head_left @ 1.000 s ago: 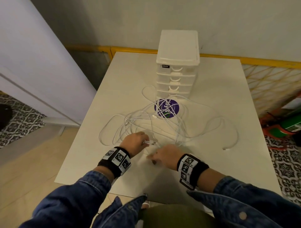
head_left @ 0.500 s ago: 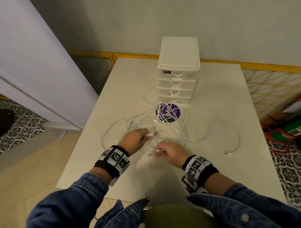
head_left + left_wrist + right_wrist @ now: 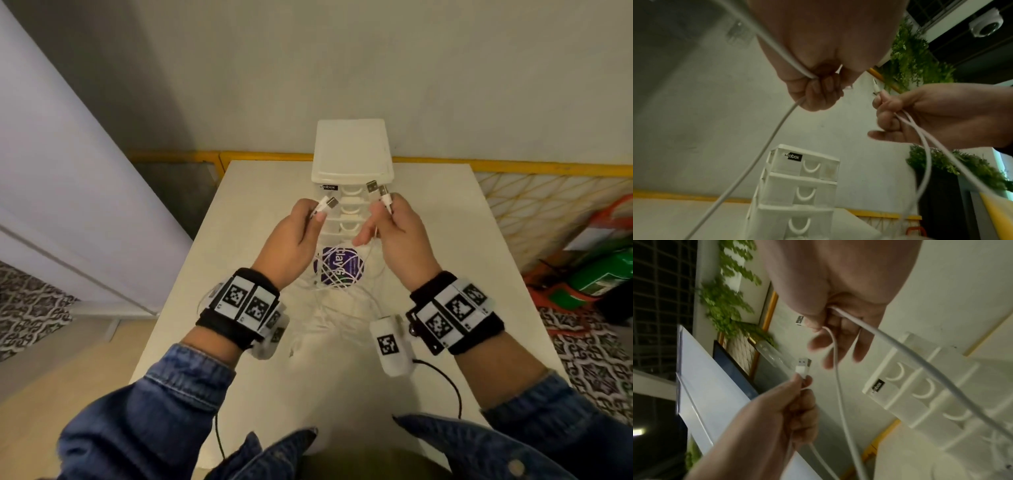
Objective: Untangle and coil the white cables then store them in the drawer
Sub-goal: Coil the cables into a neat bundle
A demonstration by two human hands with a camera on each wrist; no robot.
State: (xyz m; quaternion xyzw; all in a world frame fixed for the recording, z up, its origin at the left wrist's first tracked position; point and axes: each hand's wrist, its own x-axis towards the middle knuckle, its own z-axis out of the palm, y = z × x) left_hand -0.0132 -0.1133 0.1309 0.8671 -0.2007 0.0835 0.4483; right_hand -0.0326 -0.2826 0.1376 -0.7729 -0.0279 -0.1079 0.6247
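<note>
The white cables (image 3: 330, 294) lie tangled on the white table (image 3: 445, 240), over a purple round sticker (image 3: 339, 269). My left hand (image 3: 317, 214) is raised above them and pinches one USB plug (image 3: 328, 204), whose cable (image 3: 760, 151) runs down from my fist. My right hand (image 3: 385, 205) holds two plug ends (image 3: 376, 189) side by side, and their two cables (image 3: 920, 141) hang down from it. The hands are a short way apart in front of the white drawer unit (image 3: 351, 150). All the drawers (image 3: 807, 165) I can see are closed.
The drawer unit stands at the table's back edge against the wall. A yellow rail (image 3: 513, 168) runs behind the table. A white panel (image 3: 68, 178) stands to the left. A green and red object (image 3: 603, 270) lies on the floor at the right.
Both hands have risen from the table surface and moved toward the drawer unit, lifting the plug ends. Part of the cable tangle has been pulled up with them.
</note>
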